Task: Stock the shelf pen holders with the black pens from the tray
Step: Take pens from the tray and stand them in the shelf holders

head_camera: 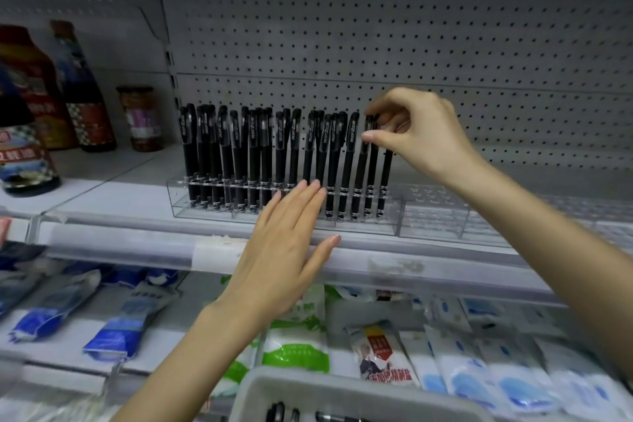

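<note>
A clear acrylic pen holder (191, 205) stands on the shelf with several black pens (253, 154) upright in it. My right hand (421, 134) pinches the caps of the rightmost black pens (371, 164) standing in the holder's right end. My left hand (284, 250) is flat with straight fingers, its fingertips against the holder's front, its thumb along the shelf edge. A second clear holder (442, 219) to the right has no pens in it. The grey tray (308, 390) at the bottom edge shows a few black pens (284, 413).
Sauce bottles (82, 86) and a jar (140, 116) stand at the left of the shelf. Behind is a grey pegboard wall (376, 44). The lower shelf holds blue and white packets (130, 325) and green-and-white bags (298, 349).
</note>
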Action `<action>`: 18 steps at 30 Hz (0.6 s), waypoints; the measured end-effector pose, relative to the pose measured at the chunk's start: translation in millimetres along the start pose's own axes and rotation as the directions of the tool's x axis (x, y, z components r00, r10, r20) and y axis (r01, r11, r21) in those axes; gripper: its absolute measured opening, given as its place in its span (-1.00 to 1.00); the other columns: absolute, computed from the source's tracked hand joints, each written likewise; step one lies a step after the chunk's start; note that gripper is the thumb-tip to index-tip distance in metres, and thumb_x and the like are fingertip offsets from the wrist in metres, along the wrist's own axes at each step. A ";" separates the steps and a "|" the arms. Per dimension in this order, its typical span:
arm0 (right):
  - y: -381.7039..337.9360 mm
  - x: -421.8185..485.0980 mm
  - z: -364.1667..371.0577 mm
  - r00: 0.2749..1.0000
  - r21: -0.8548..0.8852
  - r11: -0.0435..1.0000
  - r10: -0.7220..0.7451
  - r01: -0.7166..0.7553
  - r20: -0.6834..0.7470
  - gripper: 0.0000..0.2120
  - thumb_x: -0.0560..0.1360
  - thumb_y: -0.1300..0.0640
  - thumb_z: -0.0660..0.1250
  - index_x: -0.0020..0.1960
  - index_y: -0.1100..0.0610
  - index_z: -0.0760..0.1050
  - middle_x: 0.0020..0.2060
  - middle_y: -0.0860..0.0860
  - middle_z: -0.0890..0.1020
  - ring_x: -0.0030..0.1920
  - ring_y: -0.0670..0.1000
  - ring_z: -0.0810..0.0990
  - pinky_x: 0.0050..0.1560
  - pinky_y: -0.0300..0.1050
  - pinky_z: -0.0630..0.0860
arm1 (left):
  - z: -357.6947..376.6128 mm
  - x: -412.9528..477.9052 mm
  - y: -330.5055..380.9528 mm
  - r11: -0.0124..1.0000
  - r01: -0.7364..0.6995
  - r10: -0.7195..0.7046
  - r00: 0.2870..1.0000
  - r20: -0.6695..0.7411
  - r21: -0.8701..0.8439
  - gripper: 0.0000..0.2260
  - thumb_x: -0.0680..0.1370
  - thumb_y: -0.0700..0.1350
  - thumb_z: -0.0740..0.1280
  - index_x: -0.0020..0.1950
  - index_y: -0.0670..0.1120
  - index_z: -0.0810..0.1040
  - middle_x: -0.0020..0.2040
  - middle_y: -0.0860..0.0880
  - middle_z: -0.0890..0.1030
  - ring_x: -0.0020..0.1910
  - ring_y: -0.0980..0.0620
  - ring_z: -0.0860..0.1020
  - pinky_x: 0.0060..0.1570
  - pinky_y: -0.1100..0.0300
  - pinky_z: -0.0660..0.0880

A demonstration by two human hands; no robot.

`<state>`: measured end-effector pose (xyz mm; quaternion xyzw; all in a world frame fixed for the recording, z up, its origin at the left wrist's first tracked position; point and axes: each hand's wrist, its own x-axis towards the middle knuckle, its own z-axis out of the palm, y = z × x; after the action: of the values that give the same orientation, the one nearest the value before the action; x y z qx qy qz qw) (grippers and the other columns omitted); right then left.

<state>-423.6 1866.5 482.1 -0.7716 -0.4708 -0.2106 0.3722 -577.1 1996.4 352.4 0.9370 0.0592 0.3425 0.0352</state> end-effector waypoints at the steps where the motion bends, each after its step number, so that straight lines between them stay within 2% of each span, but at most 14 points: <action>1: 0.7 -0.5 0.4 1.000 -0.001 1.000 -0.001 0.001 -0.002 -0.74 0.37 0.08 0.52 0.03 0.06 0.59 -0.17 -0.01 0.63 -0.18 -0.08 0.58 -0.18 -0.53 0.40 | -0.4 -0.1 0.0 1.000 0.001 -0.001 1.000 0.002 0.000 -0.43 0.63 0.21 -0.06 0.56 -0.08 0.16 0.55 0.02 0.16 0.52 0.17 0.01 0.48 0.13 -0.10; 5: -1.9 -7.7 -3.5 1.000 0.024 1.000 0.001 0.000 -0.025 -0.71 0.37 0.10 0.52 0.06 0.06 0.57 -0.21 -0.06 0.57 -0.29 -0.20 0.51 -0.21 -0.57 0.38 | -4.1 -1.2 2.2 1.000 -0.003 0.003 1.000 0.005 -0.019 -0.41 0.62 0.23 -0.09 0.57 -0.05 0.11 0.56 0.04 0.11 0.53 0.19 -0.03 0.49 0.15 -0.14; 9: -13.9 -34.3 -9.6 0.999 0.109 0.994 -0.006 0.009 -0.033 -0.71 0.38 0.13 0.51 0.07 0.04 0.56 -0.20 -0.02 0.58 -0.28 -0.12 0.54 -0.16 -0.45 0.47 | -12.2 -10.8 7.3 0.999 0.013 -0.013 1.000 -0.014 -0.040 -0.42 0.62 0.22 -0.07 0.57 -0.06 0.12 0.56 0.04 0.12 0.53 0.19 0.00 0.49 0.19 -0.15; 12: -24.7 -78.7 0.0 0.996 0.138 0.990 -0.040 0.030 0.074 -0.72 0.40 0.12 0.50 0.08 0.03 0.54 -0.18 -0.04 0.58 -0.23 -0.10 0.55 -0.15 -0.38 0.49 | -17.6 -38.8 12.3 0.992 0.070 -0.073 0.997 -0.020 -0.107 -0.42 0.62 0.21 -0.04 0.57 -0.05 0.12 0.56 0.05 0.10 0.52 0.20 -0.01 0.49 0.23 -0.16; 14: -29.3 -115.5 16.5 0.979 0.151 0.988 -0.046 0.016 0.199 -0.72 0.40 0.12 0.49 0.08 0.03 0.54 -0.17 -0.06 0.56 -0.22 -0.12 0.55 -0.16 -0.38 0.48 | -16.3 -72.6 14.1 0.979 0.130 -0.133 0.991 -0.011 -0.156 -0.42 0.62 0.20 -0.01 0.56 -0.06 0.13 0.56 0.05 0.11 0.53 0.19 0.00 0.50 0.22 -0.12; 18: -23.9 -189.4 64.1 0.912 0.228 0.969 -0.007 -0.096 0.411 -0.71 0.38 0.15 0.50 0.07 0.05 0.56 -0.16 -0.04 0.55 -0.23 -0.11 0.54 -0.19 -0.40 0.45 | -1.0 -154.9 11.8 0.886 0.352 -0.355 0.934 0.046 -0.301 -0.43 0.59 0.21 0.02 0.54 -0.03 0.19 0.54 0.13 0.15 0.51 0.25 0.04 0.49 0.14 0.00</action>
<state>-535.0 1814.9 322.5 -0.7577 -0.5425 0.0231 0.3618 -694.2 1963.8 255.6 0.8920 0.1756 0.3402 0.2405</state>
